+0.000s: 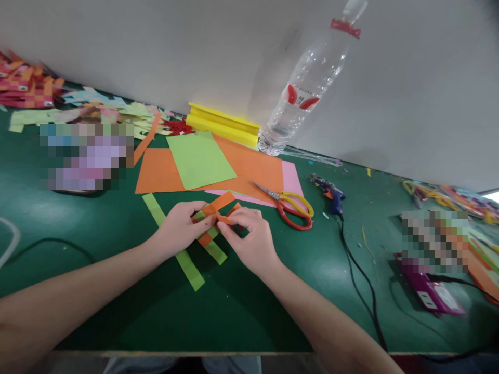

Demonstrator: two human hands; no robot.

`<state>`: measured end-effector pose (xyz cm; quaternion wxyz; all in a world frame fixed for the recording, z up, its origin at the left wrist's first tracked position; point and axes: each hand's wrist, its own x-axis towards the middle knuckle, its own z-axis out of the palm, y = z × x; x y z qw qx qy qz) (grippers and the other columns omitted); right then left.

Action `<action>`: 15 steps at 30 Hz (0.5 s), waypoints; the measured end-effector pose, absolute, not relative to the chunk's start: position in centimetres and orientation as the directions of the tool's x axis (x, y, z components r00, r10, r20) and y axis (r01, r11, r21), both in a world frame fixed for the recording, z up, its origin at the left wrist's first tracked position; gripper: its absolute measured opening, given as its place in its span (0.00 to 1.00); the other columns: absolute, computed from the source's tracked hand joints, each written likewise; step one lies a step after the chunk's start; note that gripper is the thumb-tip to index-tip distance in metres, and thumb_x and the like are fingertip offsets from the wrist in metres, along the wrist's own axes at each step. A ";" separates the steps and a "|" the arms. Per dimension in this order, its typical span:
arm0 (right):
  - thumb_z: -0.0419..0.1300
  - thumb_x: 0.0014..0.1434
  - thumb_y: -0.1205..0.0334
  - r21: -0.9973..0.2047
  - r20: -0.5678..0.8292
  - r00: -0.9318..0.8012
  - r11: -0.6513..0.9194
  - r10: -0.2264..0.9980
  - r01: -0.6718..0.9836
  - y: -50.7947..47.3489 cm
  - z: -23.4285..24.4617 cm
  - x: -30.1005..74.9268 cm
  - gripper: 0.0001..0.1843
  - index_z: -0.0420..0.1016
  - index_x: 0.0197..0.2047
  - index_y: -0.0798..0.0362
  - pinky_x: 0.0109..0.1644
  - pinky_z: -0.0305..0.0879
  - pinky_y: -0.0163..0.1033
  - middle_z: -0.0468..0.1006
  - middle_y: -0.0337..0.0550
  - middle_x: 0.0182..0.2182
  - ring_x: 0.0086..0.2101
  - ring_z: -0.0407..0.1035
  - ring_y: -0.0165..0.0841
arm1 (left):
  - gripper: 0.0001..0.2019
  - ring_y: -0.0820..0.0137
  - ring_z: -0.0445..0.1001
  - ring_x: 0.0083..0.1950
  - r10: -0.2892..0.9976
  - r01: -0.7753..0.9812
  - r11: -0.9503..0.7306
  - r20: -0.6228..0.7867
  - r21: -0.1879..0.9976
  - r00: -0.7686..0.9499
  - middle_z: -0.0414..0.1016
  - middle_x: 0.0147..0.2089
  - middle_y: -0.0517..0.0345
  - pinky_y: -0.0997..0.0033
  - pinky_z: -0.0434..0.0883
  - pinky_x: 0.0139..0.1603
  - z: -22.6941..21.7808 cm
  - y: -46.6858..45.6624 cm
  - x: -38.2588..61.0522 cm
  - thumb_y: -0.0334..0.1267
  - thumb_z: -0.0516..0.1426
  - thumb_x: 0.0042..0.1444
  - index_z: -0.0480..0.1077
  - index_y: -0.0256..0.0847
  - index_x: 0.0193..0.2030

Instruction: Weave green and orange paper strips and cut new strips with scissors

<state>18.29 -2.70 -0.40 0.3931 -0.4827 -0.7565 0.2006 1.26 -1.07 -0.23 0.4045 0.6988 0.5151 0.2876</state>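
Note:
Orange and green paper strips are woven into a small checkered piece (206, 238) between my hands, above the green tabletop. My left hand (183, 226) grips the piece from the left, thumb on top. An orange strip (224, 218) is pinched in the fingertips of my right hand (251, 234) at the piece's right side. Some of the weave is hidden behind my fingers. A loose green strip (189, 270) lies slantwise on the table, passing beneath my left hand.
Orange sheets (257, 163) and a green sheet (200, 158) lie ahead, with scissors (294, 208) on their right side. A plastic bottle (302, 93) leans by the wall beside yellow folded paper (222, 124). A glue gun (329, 193) trails a cord. Paper scraps (113, 111) are heaped back left.

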 end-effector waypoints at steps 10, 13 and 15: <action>0.60 0.55 0.64 -0.533 0.520 -0.248 0.538 0.817 0.653 -2.2 -0.2 18.9 0.03 0.76 0.32 0.50 0.41 0.59 0.41 0.77 0.36 0.27 0.29 0.69 0.29 | 0.14 0.72 0.63 0.27 0.957 0.435 -0.095 -0.039 0.896 0.289 0.67 0.26 0.62 0.75 0.58 0.26 -0.5 -1.0 1.2 0.47 0.53 0.56 0.70 0.38 0.31; 0.59 0.56 0.66 -0.348 0.629 -0.326 0.630 0.706 0.694 -2.0 -0.4 19.3 0.05 0.76 0.35 0.50 0.42 0.57 0.42 0.77 0.36 0.28 0.30 0.69 0.29 | 0.13 0.73 0.63 0.26 0.950 0.395 -0.065 -0.064 0.916 0.305 0.68 0.26 0.62 0.75 0.58 0.25 -0.3 -1.0 1.3 0.46 0.53 0.55 0.71 0.38 0.31; 0.59 0.57 0.67 -0.206 0.677 -0.391 0.671 0.623 0.712 -1.9 -0.5 19.5 0.05 0.76 0.36 0.51 0.41 0.56 0.42 0.77 0.36 0.27 0.30 0.68 0.29 | 0.12 0.72 0.65 0.27 0.943 0.348 -0.050 -0.070 0.936 0.324 0.70 0.28 0.61 0.75 0.60 0.26 -0.2 -1.0 1.4 0.45 0.54 0.55 0.71 0.38 0.31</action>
